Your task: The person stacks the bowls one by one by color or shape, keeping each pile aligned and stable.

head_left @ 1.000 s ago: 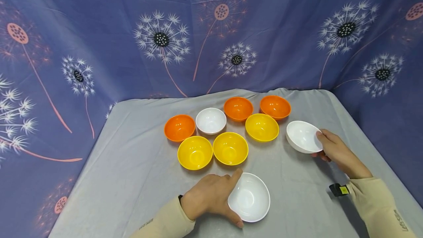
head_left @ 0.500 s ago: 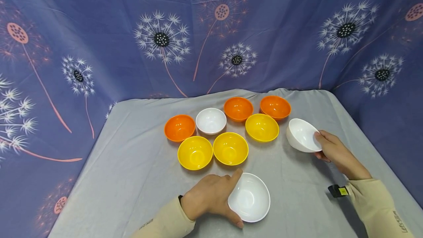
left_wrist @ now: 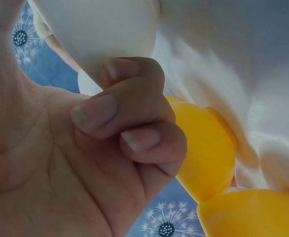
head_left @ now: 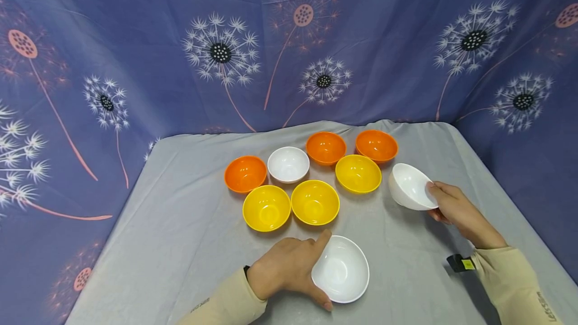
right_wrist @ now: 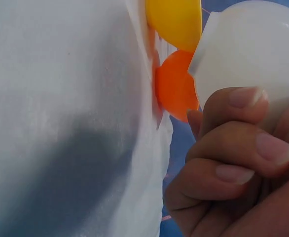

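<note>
Near the front of the table, my left hand [head_left: 291, 270] holds a white bowl [head_left: 345, 270] by its left side, thumb and index finger spread around the wall. That bowl stands upright on the cloth. In the left wrist view the other fingers [left_wrist: 144, 116] are curled below the white bowl [left_wrist: 105, 29]. My right hand [head_left: 460, 212] grips a second white bowl [head_left: 411, 189] by its right rim, thumb inside and fingers beneath. This bowl is raised and tilted, its opening facing right. In the right wrist view, curled fingers [right_wrist: 233, 133] press against the white bowl's underside [right_wrist: 248, 54].
Yellow bowls [head_left: 267, 209], orange bowls [head_left: 246, 174] and one white bowl [head_left: 289, 165] stand close together in the middle and back of the table. Grey cloth [head_left: 171, 245] covers the table. A dandelion-patterned curtain [head_left: 375, 64] hangs behind and at the sides.
The right hand has shifted slightly left and tipped its white bowl more steeply. The left hand and its bowl stay in place.
</note>
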Action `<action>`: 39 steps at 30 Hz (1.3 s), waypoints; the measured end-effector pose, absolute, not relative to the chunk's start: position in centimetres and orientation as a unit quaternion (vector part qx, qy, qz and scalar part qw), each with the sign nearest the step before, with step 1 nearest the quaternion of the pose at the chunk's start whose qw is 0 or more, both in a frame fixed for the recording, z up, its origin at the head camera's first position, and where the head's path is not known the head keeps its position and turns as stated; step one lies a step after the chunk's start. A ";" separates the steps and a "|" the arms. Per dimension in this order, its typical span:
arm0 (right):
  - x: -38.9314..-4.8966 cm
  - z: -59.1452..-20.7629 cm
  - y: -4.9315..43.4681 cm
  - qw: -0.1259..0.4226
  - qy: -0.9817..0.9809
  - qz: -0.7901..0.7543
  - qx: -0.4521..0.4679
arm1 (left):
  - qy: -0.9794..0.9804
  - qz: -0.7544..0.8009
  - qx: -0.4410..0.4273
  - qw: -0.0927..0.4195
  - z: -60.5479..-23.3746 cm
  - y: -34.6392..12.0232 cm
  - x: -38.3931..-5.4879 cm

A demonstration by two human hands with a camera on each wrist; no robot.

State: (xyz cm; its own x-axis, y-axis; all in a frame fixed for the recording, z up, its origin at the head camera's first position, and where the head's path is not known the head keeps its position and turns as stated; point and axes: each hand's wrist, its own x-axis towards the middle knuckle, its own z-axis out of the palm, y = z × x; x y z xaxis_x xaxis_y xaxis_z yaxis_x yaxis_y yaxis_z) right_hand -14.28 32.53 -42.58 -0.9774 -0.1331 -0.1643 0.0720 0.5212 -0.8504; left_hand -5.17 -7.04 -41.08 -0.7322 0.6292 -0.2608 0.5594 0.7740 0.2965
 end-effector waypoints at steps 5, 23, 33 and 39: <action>-14.1 -42.3 32.2 0.098 0.867 -0.488 -0.022 | 0.924 0.103 0.322 0.177 -41.1 -7.1 -5.2; -13.2 -41.2 31.0 0.123 0.884 -0.450 -0.019 | 0.925 0.098 0.324 0.173 -41.0 -7.1 -5.3; -13.2 -41.1 31.0 0.139 0.881 -0.453 -0.026 | 0.924 0.103 0.323 0.179 -41.0 -7.1 -5.3; -13.2 -41.0 30.9 0.140 0.876 -0.460 -0.034 | 0.924 0.101 0.326 0.173 -41.1 -7.1 -5.3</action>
State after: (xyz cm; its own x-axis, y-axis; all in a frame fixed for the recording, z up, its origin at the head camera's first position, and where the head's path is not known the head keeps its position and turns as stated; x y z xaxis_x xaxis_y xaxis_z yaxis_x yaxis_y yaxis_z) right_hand -13.16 30.89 -41.04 -0.9584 -0.1882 -0.2146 0.0700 0.5740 -0.8159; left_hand -5.32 -7.08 -41.05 -0.7276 0.6376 -0.2531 0.5678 0.7668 0.2994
